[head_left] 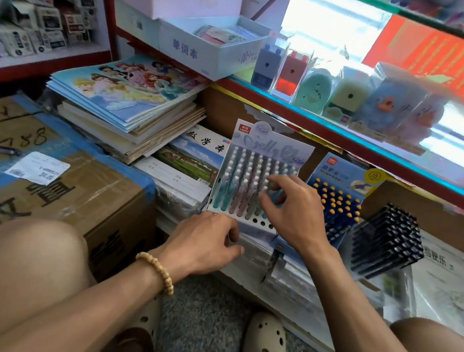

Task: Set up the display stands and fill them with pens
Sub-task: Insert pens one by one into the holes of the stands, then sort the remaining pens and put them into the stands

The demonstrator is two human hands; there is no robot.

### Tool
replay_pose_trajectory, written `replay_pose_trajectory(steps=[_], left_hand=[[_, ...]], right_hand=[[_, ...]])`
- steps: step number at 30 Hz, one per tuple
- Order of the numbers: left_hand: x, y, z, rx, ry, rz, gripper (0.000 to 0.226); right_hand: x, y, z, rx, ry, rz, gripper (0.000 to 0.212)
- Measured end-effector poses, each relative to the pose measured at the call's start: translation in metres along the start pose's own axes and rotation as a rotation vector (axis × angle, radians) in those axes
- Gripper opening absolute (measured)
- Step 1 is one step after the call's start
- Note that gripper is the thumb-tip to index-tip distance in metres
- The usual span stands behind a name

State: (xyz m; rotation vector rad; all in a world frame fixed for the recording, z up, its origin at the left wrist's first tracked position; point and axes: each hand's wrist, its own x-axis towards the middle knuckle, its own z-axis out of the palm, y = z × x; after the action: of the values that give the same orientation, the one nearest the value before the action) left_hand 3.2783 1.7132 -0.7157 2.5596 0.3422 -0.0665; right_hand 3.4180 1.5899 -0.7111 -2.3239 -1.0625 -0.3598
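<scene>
A pale blue "Jelly" display stand (271, 140) leans back on a stack of wrapped packs, with pastel pens (241, 182) filling most of its holes. A few holes at the front right are bare. My left hand (207, 240), a bead bracelet on its wrist, grips the stand's front lower edge. My right hand (291, 207) reaches over the right side of the pen rows, its fingers curled among the pen tops; whether it pinches a pen is hidden. A darker blue stand (336, 194) with yellow-tipped pens stands just to the right.
A black block of pens (385, 241) lies on wrapped packs at the right. A taped cardboard carton (67, 192) sits at the left, notebook stacks (126, 105) behind it. A red-edged glass counter (351, 134) with sharpeners runs above. My knees and sandals are below.
</scene>
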Motion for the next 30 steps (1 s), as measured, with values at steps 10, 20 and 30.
replay_pose_trajectory(steps=[10, 20, 30], left_hand=[[-0.014, -0.007, -0.05, 0.046, 0.034, -0.024, 0.018], [-0.063, -0.039, -0.135, 0.129, 0.253, -0.144, 0.021], [-0.147, -0.135, -0.127, -0.08, 0.373, -0.524, 0.022]], right_hand=[[0.049, -0.052, -0.031, 0.111, -0.105, -0.104, 0.025], [0.117, -0.143, -0.022, 0.086, -0.268, -0.311, 0.03], [0.145, -0.257, 0.069, 0.274, -0.522, -0.496, 0.026]])
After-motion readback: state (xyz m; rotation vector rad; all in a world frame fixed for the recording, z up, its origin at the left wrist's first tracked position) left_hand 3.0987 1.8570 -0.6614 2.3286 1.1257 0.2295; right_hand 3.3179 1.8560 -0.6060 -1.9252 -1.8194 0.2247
